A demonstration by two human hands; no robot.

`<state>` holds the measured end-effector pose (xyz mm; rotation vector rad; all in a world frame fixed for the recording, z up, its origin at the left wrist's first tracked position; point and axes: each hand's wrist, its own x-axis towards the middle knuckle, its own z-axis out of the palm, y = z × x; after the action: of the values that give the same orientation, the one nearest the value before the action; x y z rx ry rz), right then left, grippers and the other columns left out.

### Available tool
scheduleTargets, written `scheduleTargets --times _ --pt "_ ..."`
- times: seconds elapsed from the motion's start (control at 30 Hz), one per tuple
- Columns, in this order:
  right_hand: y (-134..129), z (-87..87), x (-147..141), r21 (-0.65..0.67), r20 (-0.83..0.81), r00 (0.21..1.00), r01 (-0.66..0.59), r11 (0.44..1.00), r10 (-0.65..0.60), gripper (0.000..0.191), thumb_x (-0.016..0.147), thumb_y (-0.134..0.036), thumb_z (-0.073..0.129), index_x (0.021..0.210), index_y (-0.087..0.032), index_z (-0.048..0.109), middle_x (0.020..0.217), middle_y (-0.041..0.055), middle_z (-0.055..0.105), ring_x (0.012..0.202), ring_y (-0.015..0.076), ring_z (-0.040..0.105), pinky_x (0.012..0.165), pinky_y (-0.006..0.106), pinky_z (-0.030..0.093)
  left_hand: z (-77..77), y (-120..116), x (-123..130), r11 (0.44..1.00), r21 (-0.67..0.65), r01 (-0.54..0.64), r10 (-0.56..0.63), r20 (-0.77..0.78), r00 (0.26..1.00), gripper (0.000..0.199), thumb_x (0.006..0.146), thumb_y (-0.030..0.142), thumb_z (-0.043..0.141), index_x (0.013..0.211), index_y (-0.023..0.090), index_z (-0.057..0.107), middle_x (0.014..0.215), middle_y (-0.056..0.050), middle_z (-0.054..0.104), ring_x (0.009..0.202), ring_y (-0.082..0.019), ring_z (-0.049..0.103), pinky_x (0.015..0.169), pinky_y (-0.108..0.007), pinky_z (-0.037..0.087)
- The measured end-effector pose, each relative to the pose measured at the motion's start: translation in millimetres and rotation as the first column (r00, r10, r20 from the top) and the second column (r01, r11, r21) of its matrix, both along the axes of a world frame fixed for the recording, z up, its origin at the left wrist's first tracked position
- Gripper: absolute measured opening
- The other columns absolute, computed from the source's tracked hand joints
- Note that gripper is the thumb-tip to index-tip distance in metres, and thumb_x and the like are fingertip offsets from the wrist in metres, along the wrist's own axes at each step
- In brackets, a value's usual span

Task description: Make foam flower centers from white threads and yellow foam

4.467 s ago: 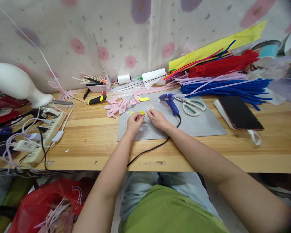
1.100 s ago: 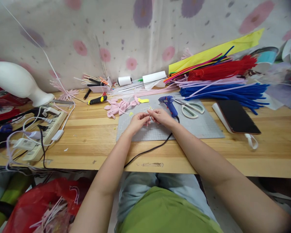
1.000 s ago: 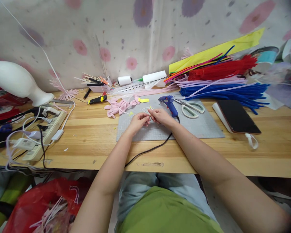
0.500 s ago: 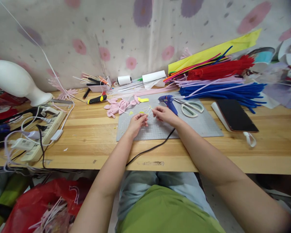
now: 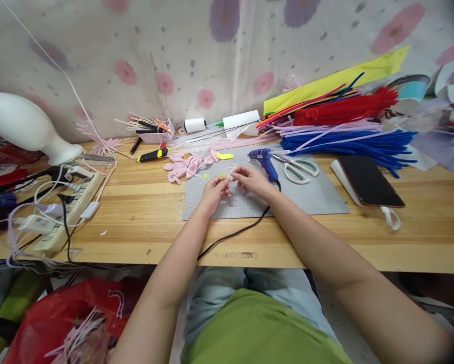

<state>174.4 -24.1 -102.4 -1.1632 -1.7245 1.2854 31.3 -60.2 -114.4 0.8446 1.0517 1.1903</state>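
Observation:
Over the grey cutting mat (image 5: 298, 199), my left hand (image 5: 214, 193) pinches a small bunch of thin white strands with yellowish tips (image 5: 231, 172). My right hand (image 5: 248, 178) closes its fingertips on the same strands, close against the left fingers. The lower ends are hidden in the grip. Small yellow scraps (image 5: 206, 176) and a yellow strip (image 5: 224, 156) lie just beyond my hands. Pink fuzzy petal shapes (image 5: 184, 168) sit to the left. A blue glue gun (image 5: 263, 161) rests right of my right hand, beside scissors (image 5: 297, 169) with pale handles.
Bundles of red (image 5: 344, 107) and blue pipe cleaners (image 5: 348, 145) lie at the back right. A phone (image 5: 370, 179) is at the right. On the left are a power strip (image 5: 73, 212), a yellow-black utility knife (image 5: 151, 154) and a white foam head (image 5: 22, 124). A black cord (image 5: 234, 234) crosses the front.
My right hand has moved left and slightly closer to my left hand, and its fingertips now meet the white strands. The strands look more gathered together.

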Motion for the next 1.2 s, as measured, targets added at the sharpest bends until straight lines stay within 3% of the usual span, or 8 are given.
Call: scheduleTargets --times 0.2,0.3,0.43,0.6,0.8,0.93,1.1,1.2 --pt "4.1 51.9 90.2 -0.218 0.503 0.801 -0.245 0.945 0.324 0.029 0.073 -0.045 0.059 0.073 -0.017 0.056 0.069 0.0036 0.060 0.061 0.0121 0.055 0.056 0.024 0.042 -4.7 2.8 -3.9 0.988 0.067 -0.139 0.132 0.096 0.987 0.021 0.060 0.028 0.069 0.072 0.015 0.057 0.065 0.004 0.055 0.053 -0.004 0.047 0.048 -0.017 0.037" --pt "9.8 58.0 135.5 -0.147 0.737 0.666 -0.014 0.989 0.119 0.030 0.080 -0.044 0.050 0.076 -0.015 0.057 0.073 0.0072 0.061 0.064 0.0141 0.054 0.058 0.026 0.040 -3.9 5.0 -4.9 0.978 0.079 -0.196 0.184 0.134 0.974 0.018 0.058 0.025 0.069 0.067 0.015 0.057 0.078 0.000 0.061 0.064 -0.006 0.054 0.054 -0.018 0.041" --pt "19.3 36.2 156.4 0.235 0.888 0.363 0.168 0.957 -0.282 0.033 0.078 -0.044 0.053 0.092 -0.015 0.060 0.097 0.0136 0.063 0.082 0.0212 0.055 0.064 0.030 0.035 -0.5 5.4 -4.2 0.979 0.066 -0.194 0.180 0.180 0.967 0.015 0.056 0.022 0.067 0.061 0.014 0.056 0.084 -0.002 0.065 0.071 -0.009 0.059 0.062 -0.021 0.044" --pt "26.2 7.1 148.2 0.340 0.897 0.278 0.067 0.938 -0.344 0.035 0.079 -0.034 0.050 0.102 -0.009 0.059 0.105 0.0194 0.059 0.097 0.0244 0.052 0.073 0.031 0.032 0.2 3.3 -6.6 0.982 0.040 -0.186 0.171 0.244 0.955 0.015 0.056 0.019 0.067 0.058 0.014 0.054 0.080 -0.003 0.067 0.072 -0.010 0.063 0.064 -0.021 0.047" --pt "24.1 7.4 143.4 0.309 0.926 0.167 0.178 0.934 -0.338 0.049 0.077 -0.039 0.052 0.109 -0.001 0.055 0.107 0.0274 0.057 0.096 0.0281 0.054 0.068 0.033 0.030 -2.1 4.4 -13.0 0.978 0.020 -0.210 0.197 0.268 0.943 0.008 0.063 0.015 0.062 0.061 0.014 0.054 0.084 -0.004 0.068 0.071 -0.008 0.064 0.065 -0.018 0.049" --pt "21.3 20.3 150.6 0.163 0.939 0.266 0.217 0.962 -0.219 0.031 0.077 -0.036 0.050 0.088 -0.009 0.063 0.092 0.0205 0.064 0.082 0.0233 0.057 0.063 0.031 0.030 1.5 3.9 -13.2 0.975 -0.043 -0.217 0.220 0.293 0.931 0.006 0.068 0.010 0.056 0.063 0.013 0.055 0.085 -0.006 0.069 0.072 -0.008 0.064 0.069 -0.019 0.051" --pt "16.7 34.8 194.7 -0.182 0.629 0.773 0.249 0.951 -0.082 0.025 0.083 -0.030 0.043 0.077 -0.013 0.061 0.079 0.0121 0.063 0.066 0.0136 0.053 0.063 0.028 0.035 4.2 7.1 -20.0 0.958 -0.086 -0.275 0.286 0.393 0.874 0.009 0.071 0.008 0.051 0.066 0.013 0.056 0.088 -0.007 0.069 0.076 -0.008 0.065 0.074 -0.018 0.051" --pt "13.1 40.4 226.9 -0.240 0.569 0.822 0.159 0.958 0.006 0.012 0.074 -0.028 0.056 0.079 -0.017 0.060 0.078 0.0069 0.059 0.066 0.0118 0.048 0.063 0.028 0.034 2.2 12.8 -27.7 0.933 -0.100 -0.345 0.353 0.443 0.824 0.011 0.072 0.007 0.050 0.068 0.014 0.056 0.087 -0.005 0.069 0.083 -0.008 0.065 0.078 -0.018 0.051"
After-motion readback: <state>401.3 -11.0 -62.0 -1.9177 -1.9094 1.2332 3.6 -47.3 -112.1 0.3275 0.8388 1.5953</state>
